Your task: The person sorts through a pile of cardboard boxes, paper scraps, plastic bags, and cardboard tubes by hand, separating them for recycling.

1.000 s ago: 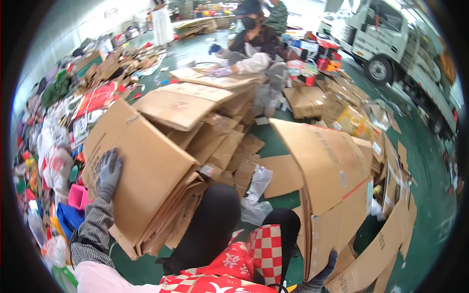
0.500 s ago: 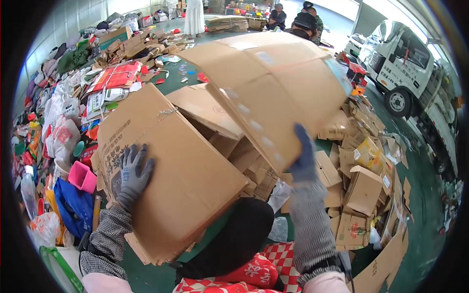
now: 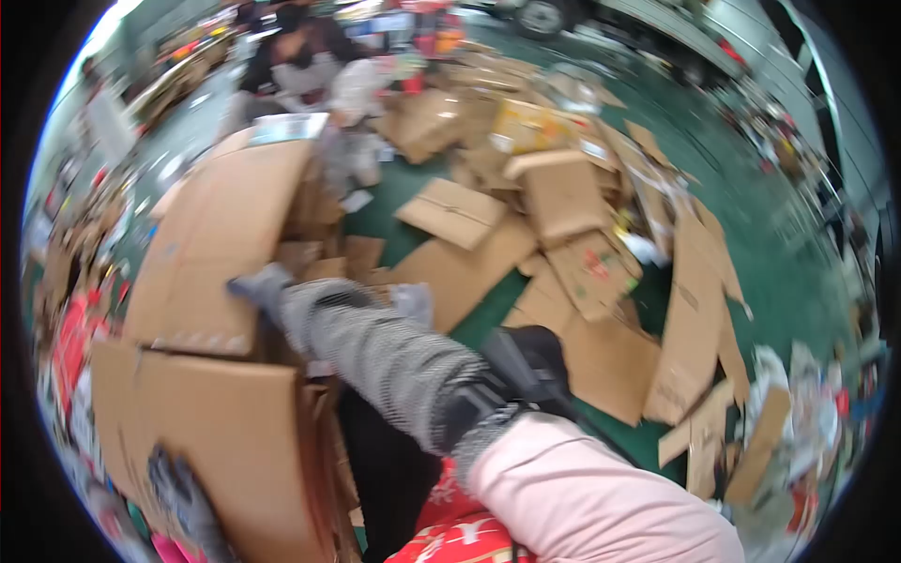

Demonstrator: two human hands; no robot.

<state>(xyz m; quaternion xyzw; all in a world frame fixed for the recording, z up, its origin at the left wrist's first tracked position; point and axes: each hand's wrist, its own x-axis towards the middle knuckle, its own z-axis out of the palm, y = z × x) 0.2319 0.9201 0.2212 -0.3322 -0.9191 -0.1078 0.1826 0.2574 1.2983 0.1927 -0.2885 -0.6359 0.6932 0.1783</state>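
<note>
My left hand point(image 3: 185, 497), in a grey glove, lies with its fingers spread on a stack of flattened cardboard boxes point(image 3: 211, 413) at the lower left. Beyond that stack is a large flattened cardboard box point(image 3: 221, 225), its near edge meeting the stack. My right hand point(image 3: 267, 288), also gloved, reaches across to this box's right edge; a finger or thumb shows on top, and the rest is blurred around the edge. Other cardboard pieces point(image 3: 314, 211) show under and beside the large box.
A heap of loose cardboard point(image 3: 563, 197) spreads over the green floor point(image 3: 779, 253). Clear plastic and scraps point(image 3: 798, 413) lie at the right. Another person point(image 3: 300, 66) is at the far left of centre. Part of a truck point(image 3: 657, 28) stands at the back.
My view has swung right. The large cardboard, raised and tilted before, is now lower, beyond the stack. My right hand stays at its edge; my left hand remains on the stack.
</note>
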